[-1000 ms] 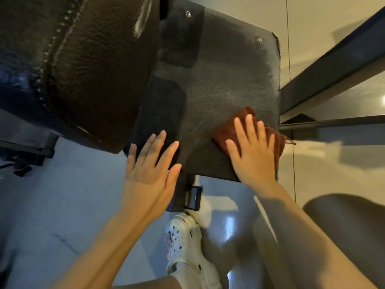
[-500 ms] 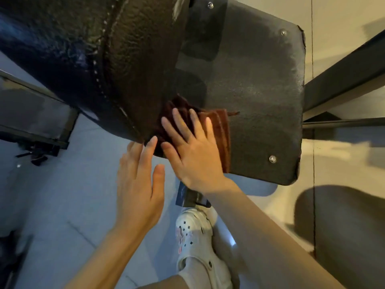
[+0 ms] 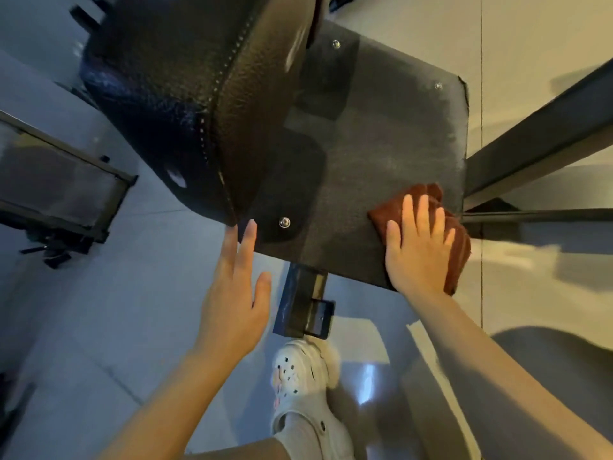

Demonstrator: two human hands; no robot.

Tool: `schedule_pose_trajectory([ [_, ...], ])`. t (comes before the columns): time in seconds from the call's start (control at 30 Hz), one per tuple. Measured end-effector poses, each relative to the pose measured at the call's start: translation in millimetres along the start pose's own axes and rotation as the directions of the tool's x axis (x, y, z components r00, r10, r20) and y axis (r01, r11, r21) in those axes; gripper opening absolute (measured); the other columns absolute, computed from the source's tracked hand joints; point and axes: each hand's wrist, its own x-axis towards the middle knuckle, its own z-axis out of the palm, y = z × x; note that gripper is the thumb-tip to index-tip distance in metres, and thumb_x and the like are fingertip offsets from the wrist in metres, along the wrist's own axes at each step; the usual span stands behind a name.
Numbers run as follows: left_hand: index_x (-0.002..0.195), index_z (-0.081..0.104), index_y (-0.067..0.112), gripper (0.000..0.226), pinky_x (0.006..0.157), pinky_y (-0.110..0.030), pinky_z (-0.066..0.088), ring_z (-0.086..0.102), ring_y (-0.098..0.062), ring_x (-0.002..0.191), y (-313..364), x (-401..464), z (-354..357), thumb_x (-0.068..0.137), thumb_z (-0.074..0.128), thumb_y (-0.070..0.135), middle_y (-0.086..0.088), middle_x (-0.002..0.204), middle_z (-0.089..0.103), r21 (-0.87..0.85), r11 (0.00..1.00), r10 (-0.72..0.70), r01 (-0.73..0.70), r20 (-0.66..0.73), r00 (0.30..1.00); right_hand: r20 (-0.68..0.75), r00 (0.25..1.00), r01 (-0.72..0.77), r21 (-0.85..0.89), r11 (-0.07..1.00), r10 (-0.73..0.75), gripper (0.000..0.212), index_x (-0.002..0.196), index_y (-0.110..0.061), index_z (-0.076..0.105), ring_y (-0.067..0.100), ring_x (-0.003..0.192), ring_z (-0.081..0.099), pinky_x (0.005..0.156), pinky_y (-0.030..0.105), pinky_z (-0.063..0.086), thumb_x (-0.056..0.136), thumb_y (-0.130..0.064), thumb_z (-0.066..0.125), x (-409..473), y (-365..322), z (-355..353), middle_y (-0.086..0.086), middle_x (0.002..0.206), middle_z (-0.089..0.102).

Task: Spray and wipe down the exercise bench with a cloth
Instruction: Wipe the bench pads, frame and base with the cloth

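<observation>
Cloth (image 3: 456,242) swept back from pad-side to plate's (image 3: 381,167) right corner, pressed flat beneath right hand (image 3: 418,247). Left hand (image 3: 237,287) spread, nothing held. Risk: cloth pushed past edge beside fingers, dropped.

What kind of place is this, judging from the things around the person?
Probably a gym: a black padded bench cushion with stitched seams, a textured dark plate bolted to a metal frame, and a smooth tiled floor.
</observation>
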Motion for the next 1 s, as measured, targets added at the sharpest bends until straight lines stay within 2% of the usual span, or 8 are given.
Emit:
schedule_pose_trajectory([
  [0.1,0.137,-0.020,0.057,0.071,0.106,-0.026,0.034,0.007,-0.001,0.141,2,0,-3,0.098,0.036,0.039,0.034,0.146,-0.026,-0.081,0.996,0.047,-0.047,-0.012,0.999,-0.059,0.956,0.287,-0.024,0.957,-0.288,0.057,0.154,-0.025,0.019,0.032,0.148,0.014,0.119,0.053,0.013,0.101,-0.046,0.016,-14,-33,-2,0.004,0.162,0.018],
  [0.2,0.133,-0.022,0.067,0.073,0.110,-0.013,0.003,-0.013,0.009,0.143,-5,0,0,0.095,0.035,0.040,0.042,0.145,-0.026,-0.134,0.985,0.119,-0.112,0.042,0.992,-0.072,0.747,0.664,0.038,0.747,-0.660,0.055,0.151,-0.025,0.029,0.032,0.147,0.020,0.118,0.056,0.019,0.100,-0.043,0.023,-22,-89,1,0.003,0.159,0.028],
  [0.3,0.140,-0.017,0.060,0.074,0.111,-0.018,0.003,-0.014,0.002,0.145,-14,1,3,0.093,0.037,0.041,0.034,0.152,-0.022,-0.078,0.987,0.149,-0.143,0.086,0.985,-0.151,0.601,0.798,0.155,0.582,-0.785,0.049,0.148,-0.025,0.038,0.030,0.148,0.021,0.118,0.056,0.018,0.101,-0.038,0.036,-20,-122,6,0.001,0.157,0.033],
  [0.5,0.155,0.007,0.029,0.060,0.116,-0.051,0.008,-0.004,-0.026,0.150,-18,2,11,0.100,0.023,0.048,-0.002,0.163,-0.002,0.336,0.911,0.219,-0.241,0.101,0.970,-0.088,0.731,0.682,0.118,0.722,-0.676,0.053,0.151,-0.031,0.030,0.028,0.149,0.013,0.117,0.059,0.011,0.101,-0.050,0.027,32,-119,-6,-0.002,0.161,0.023],
  [0.67,0.151,0.022,0.026,0.057,0.116,-0.052,0.013,0.012,-0.026,0.149,-2,16,16,0.099,0.026,0.050,-0.007,0.161,0.013,0.446,0.799,0.358,-0.403,0.185,0.915,-0.045,0.975,0.221,0.083,0.972,-0.218,0.057,0.155,-0.031,0.016,0.025,0.150,0.008,0.120,0.051,0.005,0.102,-0.050,0.022,79,-31,-14,-0.002,0.163,0.012],
  [0.77,0.146,0.037,0.025,0.053,0.116,-0.051,0.017,0.024,-0.025,0.145,19,30,14,0.100,0.028,0.048,-0.007,0.157,0.028,0.453,0.765,0.418,-0.457,0.191,0.888,-0.034,0.999,0.018,0.085,0.996,-0.016,0.055,0.156,-0.025,0.015,0.027,0.149,0.010,0.121,0.051,0.007,0.104,-0.044,0.020,71,16,-14,0.003,0.163,0.012],
  [0.9,0.141,0.044,0.023,0.051,0.115,-0.050,0.019,0.029,-0.024,0.143,28,45,16,0.098,0.032,0.047,-0.008,0.153,0.038,0.460,0.770,0.425,-0.442,0.145,0.893,-0.078,0.987,0.138,0.011,0.990,-0.137,0.058,0.154,-0.022,0.020,0.030,0.148,0.016,0.118,0.052,0.013,0.100,-0.042,0.019,53,-18,-13,0.005,0.162,0.019],
  [1.0,0.138,0.046,0.018,0.053,0.117,-0.049,0.016,0.029,-0.024,0.142,18,56,19,0.094,0.038,0.046,-0.009,0.151,0.038,0.491,0.760,0.435,-0.426,0.102,0.894,-0.031,0.828,0.561,0.030,0.827,-0.560,0.061,0.153,-0.025,0.026,0.030,0.148,0.016,0.117,0.052,0.013,0.096,-0.046,0.015,52,-80,-17,0.002,0.161,0.022],
])
